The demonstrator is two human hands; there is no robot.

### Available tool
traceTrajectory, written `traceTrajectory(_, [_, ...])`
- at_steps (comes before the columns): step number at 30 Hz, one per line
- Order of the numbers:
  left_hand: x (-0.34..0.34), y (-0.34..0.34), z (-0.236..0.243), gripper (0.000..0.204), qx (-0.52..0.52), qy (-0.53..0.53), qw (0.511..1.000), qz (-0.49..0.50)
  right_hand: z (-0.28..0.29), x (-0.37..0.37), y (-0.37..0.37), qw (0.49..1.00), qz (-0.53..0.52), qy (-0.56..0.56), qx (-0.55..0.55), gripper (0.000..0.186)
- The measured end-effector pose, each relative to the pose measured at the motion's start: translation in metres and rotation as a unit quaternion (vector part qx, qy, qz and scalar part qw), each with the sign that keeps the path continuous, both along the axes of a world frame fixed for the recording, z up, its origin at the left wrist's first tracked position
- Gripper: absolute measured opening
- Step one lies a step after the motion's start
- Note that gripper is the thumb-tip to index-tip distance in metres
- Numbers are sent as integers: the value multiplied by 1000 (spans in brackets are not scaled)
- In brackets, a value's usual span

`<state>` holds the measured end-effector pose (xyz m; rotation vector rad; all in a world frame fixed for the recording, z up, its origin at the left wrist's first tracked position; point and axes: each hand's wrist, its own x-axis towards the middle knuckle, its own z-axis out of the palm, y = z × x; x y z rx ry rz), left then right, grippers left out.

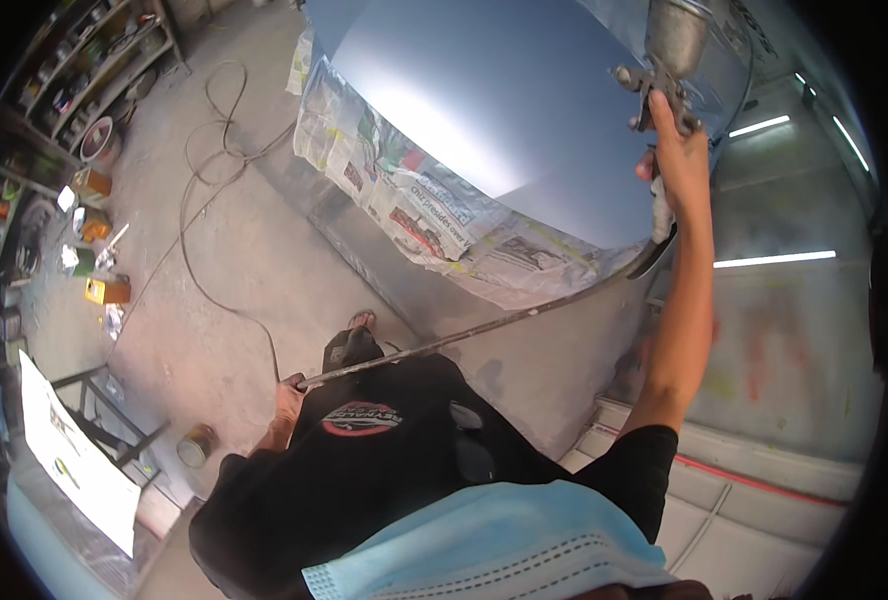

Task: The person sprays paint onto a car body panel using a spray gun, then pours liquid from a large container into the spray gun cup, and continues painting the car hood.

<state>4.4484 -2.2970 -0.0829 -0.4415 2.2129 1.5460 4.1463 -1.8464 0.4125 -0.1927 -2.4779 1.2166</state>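
Note:
A metal spray gun (664,88) with a silver cup (677,38) on top is gripped in my right hand (682,155), at the end of an outstretched arm. It is held over the right side of a glossy grey-blue car panel (524,95). From its handle an air hose (484,328) runs down and left across my front. My left hand (290,396), low beside my body, is closed around this hose. Newspaper sheets (404,195), fixed with tape, hang along the panel's near edge. The spray gun's nozzle and trigger are hard to make out.
More hose (226,150) lies looped on the concrete floor. Shelves (94,70) with cans line the left, above a bucket (97,140) and yellow tins (108,291). A can (197,446) stands near my left elbow. A grey wall (774,340) with strip lights rises close on the right.

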Motion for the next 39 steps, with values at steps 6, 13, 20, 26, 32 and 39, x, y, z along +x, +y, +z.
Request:
traceTrajectory(6, [99,110,28,53,26,-20,985,169,-49,-51,46,996,77,-34,-12,53])
traceTrajectory(13, [255,163,-19,44,-17,-26,947,319,-110,-40,-15,961,221,-155,-56,54])
traceTrajectory(20, [282,176,20,46,12,-57,941,332,-133,-45,-9,929,314,-178,-79,53])
traceTrajectory(26, [196,231,106,45,20,23,946,324,-89,-102,87,974,180,-126,-60,55])
traceTrajectory(32, [91,299,158,44,67,68,963,253,-28,-203,222,987,136,-62,-58,54])
traceTrajectory(39, [0,408,211,45,105,58,955,272,15,-316,321,993,105,14,-57,57])
